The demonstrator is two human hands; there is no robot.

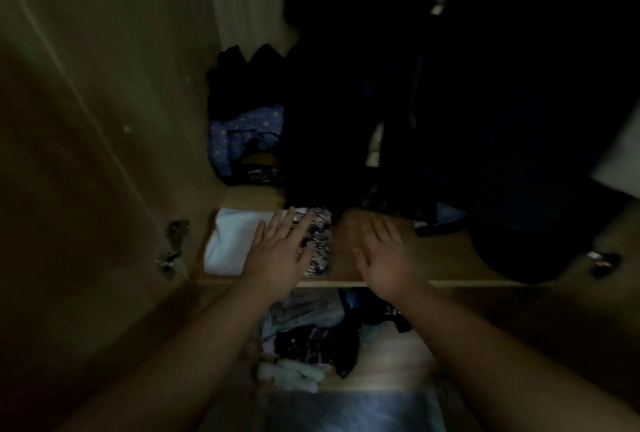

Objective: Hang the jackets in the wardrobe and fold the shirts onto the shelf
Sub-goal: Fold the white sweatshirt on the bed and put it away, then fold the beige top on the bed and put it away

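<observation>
I look down into a dim wardrobe. On the wooden shelf (440,258) lie a folded white shirt (230,244) and, to its right, a folded patterned shirt (320,241). My left hand (278,255) is flat with straight fingers over the seam between the two shirts. My right hand (384,255) hovers with spread fingers over the bare wood to the right of the patterned shirt. Dark jackets (485,119) hang above the shelf's right part and hide its back.
Behind the shelf lie a blue starred cloth (242,133) and dark clothes (242,71). Below the shelf sits a heap of mixed clothes (311,338). The wardrobe door (86,154) stands open at the left with hinges (173,248); another hinge (601,260) is at the right.
</observation>
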